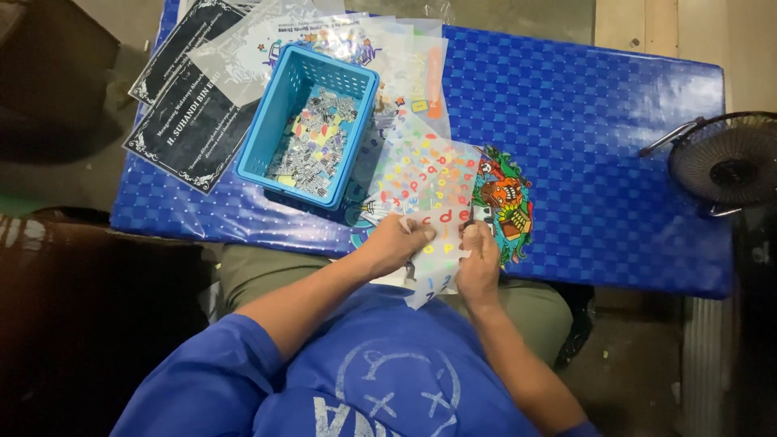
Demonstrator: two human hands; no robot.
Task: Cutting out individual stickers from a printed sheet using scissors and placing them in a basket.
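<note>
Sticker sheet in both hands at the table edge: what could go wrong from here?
The sticker sheet is thin and overhangs the table edge, so it may bend or tear between the left hand and right hand. Small cut pieces could drop onto the lap instead of into the blue basket, which sits off to the left.

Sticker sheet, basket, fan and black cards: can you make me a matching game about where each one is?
Things:
1. sticker sheet
2. blue basket
3. fan
4. black cards

Places:
A. far right, past the table's edge
B. far left end of the table
C. held between left hand and right hand
D. on the table, full of small cut pieces

Pairs: 1-C, 2-D, 3-A, 4-B
</note>
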